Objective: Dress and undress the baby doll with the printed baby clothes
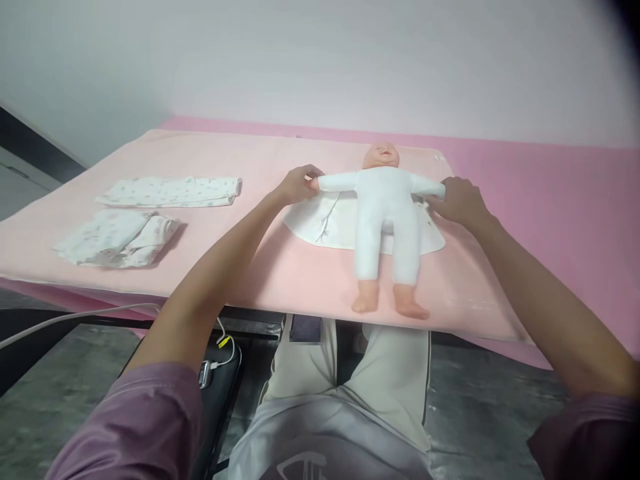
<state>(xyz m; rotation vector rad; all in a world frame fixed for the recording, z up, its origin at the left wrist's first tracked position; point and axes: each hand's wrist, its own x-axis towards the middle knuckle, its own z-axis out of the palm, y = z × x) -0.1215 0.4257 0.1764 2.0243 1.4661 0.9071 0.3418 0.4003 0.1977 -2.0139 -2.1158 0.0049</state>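
A baby doll [387, 200] with a white cloth body lies face up on the pink padded table, arms spread wide and bare feet toward me. Beneath its torso and arms a white garment [310, 220] is spread out, its lower edge showing on both sides of the legs. My left hand [300, 185] pinches the doll's hand at the end of the arm on the left. At the other arm's end, my right hand [460, 200] is closed round the doll's hand, which it hides.
A folded patterned cloth [170, 191] and a crumpled one [117, 238] lie on the left of the pink table cover [270, 267]. A wall stands behind the table. A white cable [75, 319] runs below the front left edge.
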